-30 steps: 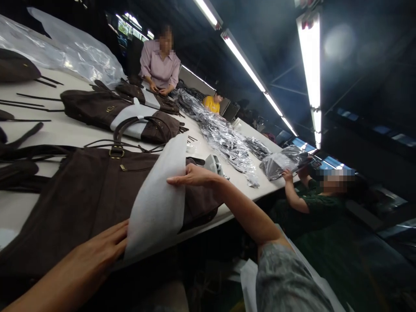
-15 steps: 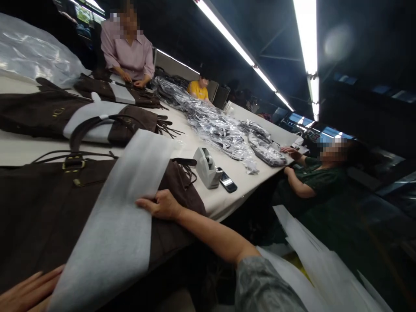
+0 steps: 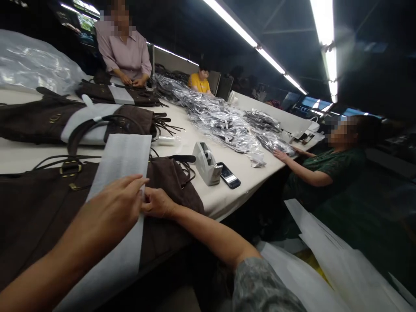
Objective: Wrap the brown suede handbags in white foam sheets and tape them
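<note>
A dark brown handbag (image 3: 169,177) lies flat in front of me, with a white paper strip (image 3: 125,156) across its middle and hanging past the near edge. My right hand (image 3: 159,203) pinches the strip's right edge, thumb and fingers curled together. From the lower left my left hand (image 3: 118,206) reaches over the strip, its fingers drawn together at the same edge beside my right hand. The back of that hand hides its fingertips and most of the grip. The bag's handle (image 3: 74,141) arches up at the left.
A tape dispenser (image 3: 207,164) and a phone (image 3: 230,175) stand right of the bag. Another paper-wrapped bag (image 3: 35,121) lies behind. Plastic-wrapped bags (image 3: 214,115) run along the table. Paper sheets (image 3: 344,260) rise at the lower right. Co-workers (image 3: 125,56) (image 3: 331,164) are at the table.
My left hand has come up from the lower left corner to the strip's right edge, beside my right hand. The strip's upper part has shifted left and stands straighter. The right-hand co-worker's arms reach forward.
</note>
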`<state>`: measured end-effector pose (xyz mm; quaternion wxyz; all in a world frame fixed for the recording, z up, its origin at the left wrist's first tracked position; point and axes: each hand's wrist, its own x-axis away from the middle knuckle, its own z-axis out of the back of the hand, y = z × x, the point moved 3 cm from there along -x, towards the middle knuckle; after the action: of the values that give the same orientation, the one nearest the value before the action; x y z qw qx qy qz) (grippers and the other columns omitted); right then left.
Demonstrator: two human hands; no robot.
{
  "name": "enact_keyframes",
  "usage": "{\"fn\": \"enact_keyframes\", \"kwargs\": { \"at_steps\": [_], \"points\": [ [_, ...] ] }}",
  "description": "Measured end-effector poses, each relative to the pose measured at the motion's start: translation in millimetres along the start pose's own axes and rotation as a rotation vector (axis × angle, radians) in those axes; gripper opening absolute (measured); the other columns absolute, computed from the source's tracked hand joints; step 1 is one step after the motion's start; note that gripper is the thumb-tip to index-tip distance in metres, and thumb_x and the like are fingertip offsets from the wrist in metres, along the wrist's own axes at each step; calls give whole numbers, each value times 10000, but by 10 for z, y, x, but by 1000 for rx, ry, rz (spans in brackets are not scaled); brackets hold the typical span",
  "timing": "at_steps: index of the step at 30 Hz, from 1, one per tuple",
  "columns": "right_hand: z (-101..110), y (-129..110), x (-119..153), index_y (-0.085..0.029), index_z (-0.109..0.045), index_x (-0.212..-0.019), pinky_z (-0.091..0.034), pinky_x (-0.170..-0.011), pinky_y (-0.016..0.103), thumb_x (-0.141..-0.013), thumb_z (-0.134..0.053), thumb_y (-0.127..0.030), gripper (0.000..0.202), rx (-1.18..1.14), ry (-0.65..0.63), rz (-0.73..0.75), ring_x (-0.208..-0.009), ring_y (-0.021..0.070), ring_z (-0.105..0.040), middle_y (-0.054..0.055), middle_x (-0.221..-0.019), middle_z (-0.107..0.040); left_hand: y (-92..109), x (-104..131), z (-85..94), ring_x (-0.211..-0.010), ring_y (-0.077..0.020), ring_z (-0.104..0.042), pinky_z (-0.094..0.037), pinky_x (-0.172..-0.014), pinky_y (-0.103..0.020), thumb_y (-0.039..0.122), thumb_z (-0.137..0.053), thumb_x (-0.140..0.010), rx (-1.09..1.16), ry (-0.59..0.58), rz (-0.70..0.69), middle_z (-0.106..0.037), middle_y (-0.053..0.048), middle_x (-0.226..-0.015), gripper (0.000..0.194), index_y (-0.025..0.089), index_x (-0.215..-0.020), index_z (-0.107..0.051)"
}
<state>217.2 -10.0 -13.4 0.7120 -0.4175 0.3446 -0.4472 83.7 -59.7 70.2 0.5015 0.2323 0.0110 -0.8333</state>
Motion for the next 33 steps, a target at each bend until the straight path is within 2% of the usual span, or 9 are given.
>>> {"fn": "enact_keyframes", "kwargs": {
  "at_steps": [4,10,13,16,18,20,24,29,33],
  "points": [
    [-14,26,-13,-183,-592,-937,-373,-456,198,-937,-570,-425,243,-332,-42,-111,-451,88,-474,-69,-577,-515,-268,-263,-261,-1371,-404,-437,-378,-1122,-561,244,-266,-900,-215,-25,79,-492,-256,-1436,578,18,-1351,-549],
    [-50,7,-109,-174,-572,-852,-334,-357,184,-914,-592,-435,269,-435,-25,-208,-353,83,-434,-82,-468,-489,-635,-36,-387,-1358,-421,-442,-439,-1077,-566,444,-343,-954,-171,223,323,-435,-285,-1441,628,35,-1413,-472],
    [-108,16,-203,-171,-594,-864,-345,-360,180,-923,-596,-364,202,-404,-27,-227,-350,86,-450,-90,-461,-490,-511,-30,-432,-1453,-344,-353,-336,-1190,-528,364,-384,-959,-97,381,66,-380,-219,-1538,532,99,-1404,-506],
    [-47,-42,-194,-159,-618,-815,-403,-411,180,-943,-562,-271,180,-232,-38,-286,-385,87,-498,-74,-489,-514,-486,-99,-627,-1348,-238,-515,-402,-1170,-424,344,-363,-955,61,172,-206,-563,-117,-1434,476,181,-1340,-591],
    [124,-187,-49,-164,-660,-874,-485,-526,202,-930,-593,-257,128,-26,18,-286,-500,107,-595,-50,-578,-594,-568,-147,-776,-1292,-222,-567,-421,-1157,-417,383,-320,-947,128,8,-192,-607,-98,-1391,527,164,-1342,-592],
    [389,-417,239,-198,-685,-1027,-537,-742,259,-911,-638,-272,146,260,222,-224,-764,152,-684,-5,-796,-698,-639,-184,-869,-1321,-222,-542,-369,-1194,-453,396,-282,-934,132,-82,-139,-572,-90,-1433,580,131,-1361,-571],
    [773,-768,1070,-198,-695,-1095,-467,-978,379,-930,-625,-389,262,708,609,-365,-1152,259,-593,98,-1128,-678,-570,-201,-856,-1326,-252,-534,-336,-1190,-534,364,-199,-910,29,-97,-128,-551,-102,-1450,643,95,-1370,-558],
    [661,-750,1592,-169,-700,-1071,-470,-953,419,-872,-627,-615,494,704,509,-609,-1140,309,-594,141,-1129,-656,-422,-179,-790,-1251,-319,-577,-377,-1117,-584,325,-122,-900,-57,-22,-152,-571,-169,-1414,696,27,-1364,-547],
    [612,-654,1569,-196,-687,-1101,-463,-917,357,-894,-669,-443,323,601,560,-595,-1077,256,-613,106,-1117,-663,-438,-174,-815,-1218,-338,-586,-393,-1105,-569,370,-106,-922,-61,-28,-147,-571,-176,-1410,708,29,-1363,-543]
  ]
}}
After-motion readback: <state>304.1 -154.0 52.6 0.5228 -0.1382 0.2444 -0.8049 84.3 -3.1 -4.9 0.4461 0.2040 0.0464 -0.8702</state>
